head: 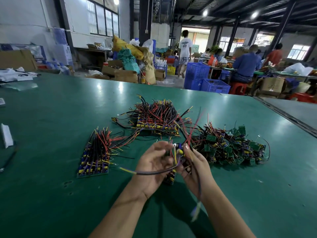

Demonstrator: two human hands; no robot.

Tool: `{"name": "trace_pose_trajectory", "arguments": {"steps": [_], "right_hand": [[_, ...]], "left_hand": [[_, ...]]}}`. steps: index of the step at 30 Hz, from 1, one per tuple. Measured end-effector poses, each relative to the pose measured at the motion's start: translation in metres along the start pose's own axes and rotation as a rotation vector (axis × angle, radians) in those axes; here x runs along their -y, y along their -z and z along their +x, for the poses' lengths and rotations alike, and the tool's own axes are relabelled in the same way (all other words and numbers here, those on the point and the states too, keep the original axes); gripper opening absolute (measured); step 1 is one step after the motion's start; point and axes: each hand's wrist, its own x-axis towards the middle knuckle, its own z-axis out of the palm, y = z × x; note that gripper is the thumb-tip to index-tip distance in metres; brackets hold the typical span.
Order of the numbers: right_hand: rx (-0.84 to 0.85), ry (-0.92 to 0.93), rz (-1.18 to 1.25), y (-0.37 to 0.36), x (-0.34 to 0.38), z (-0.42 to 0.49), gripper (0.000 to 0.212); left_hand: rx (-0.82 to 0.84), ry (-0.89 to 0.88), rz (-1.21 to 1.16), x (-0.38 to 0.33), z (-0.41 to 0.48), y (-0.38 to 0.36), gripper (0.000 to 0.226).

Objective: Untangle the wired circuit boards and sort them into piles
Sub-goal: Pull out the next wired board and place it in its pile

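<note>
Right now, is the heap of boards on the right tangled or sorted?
Tangled. In the right heap boards tilt every way and wires cross, while the left pile lies in neat rows.

Both forearms (120, 208) are bare, as are the left grip (152, 163) and right grip (194, 169).

- On the worktop (51, 117), the first pile (93, 155) lies at 9 o'clock from the held boards (170, 176)
- The second pile (156, 121) at 11 o'clock
- The tangled heap (231, 146) at 3 o'clock

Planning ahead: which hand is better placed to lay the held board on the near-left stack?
Probably left: both grip the board, but the left hand lies nearer that stack; the right hand would cross over.
</note>
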Motion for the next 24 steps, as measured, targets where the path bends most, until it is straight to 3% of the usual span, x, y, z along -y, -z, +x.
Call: {"name": "trace_pose_trajectory", "arguments": {"steps": [1, 3, 7, 10, 14, 17, 20, 24], "right_hand": [[0.018, 0.033, -0.079, 0.001, -0.002, 0.0, 0.016], [0.058, 0.088, -0.229, 0.002, -0.007, 0.0, 0.017], [0.054, 0.156, -0.456, 0.004, -0.008, -0.001, 0.021], [0.045, 0.18, -0.491, 0.002, -0.006, -0.002, 0.038], [0.044, 0.194, -0.482, 0.0, -0.006, -0.005, 0.049], [0.047, 0.221, -0.548, 0.0, -0.005, -0.004, 0.036], [0.132, 0.097, -0.6, -0.004, -0.004, -0.009, 0.051], [0.205, 0.047, -0.575, -0.006, 0.0, -0.013, 0.065]], "left_hand": [[-0.071, -0.039, 0.087, -0.002, 0.002, 0.001, 0.01], [-0.176, -0.108, 0.402, -0.003, 0.004, 0.004, 0.019], [-0.045, -0.207, 0.899, 0.008, 0.002, 0.005, 0.033], [-0.025, -0.164, 0.862, 0.009, -0.001, 0.004, 0.05], [-0.082, -0.123, 0.782, 0.008, 0.0, 0.004, 0.053], [-0.135, -0.165, 0.749, 0.008, 0.0, 0.003, 0.054], [-0.168, -0.181, 0.707, 0.01, 0.002, 0.003, 0.037], [-0.11, -0.134, 0.67, 0.01, -0.003, -0.003, 0.051]]}}
